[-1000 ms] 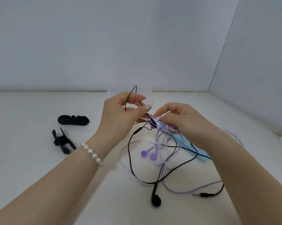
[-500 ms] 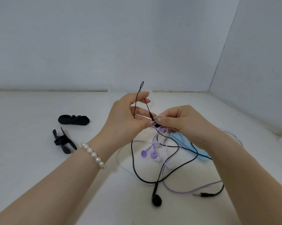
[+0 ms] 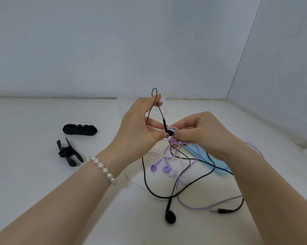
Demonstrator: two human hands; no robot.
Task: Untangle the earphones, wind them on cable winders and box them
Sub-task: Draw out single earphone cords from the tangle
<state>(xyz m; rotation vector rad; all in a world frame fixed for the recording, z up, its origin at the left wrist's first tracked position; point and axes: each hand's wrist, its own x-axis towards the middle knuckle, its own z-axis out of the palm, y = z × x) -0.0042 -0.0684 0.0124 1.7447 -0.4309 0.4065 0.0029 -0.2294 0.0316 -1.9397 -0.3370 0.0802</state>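
A tangle of black, purple and white earphone cables hangs between my hands above the white table. My left hand (image 3: 140,126) pinches a loop of the black cable (image 3: 155,101), which sticks up past its fingers. My right hand (image 3: 202,133) grips the knot of purple cable (image 3: 173,138) where a black earbud is caught. A second black earbud (image 3: 170,216) lies on the table below, with two purple earbuds (image 3: 160,167) and the black jack plug (image 3: 223,210) nearby. Two black cable winders (image 3: 80,129) (image 3: 68,153) lie to the left.
A light blue flat object (image 3: 218,167) lies under the cables beneath my right wrist. A clear container (image 3: 121,101), mostly hidden, stands behind my left hand. Grey walls close the back and the right side.
My left hand has lifted the black cable loop higher and drawn the black earbud's stem up out of the knot. My right hand has stayed on the tangle.
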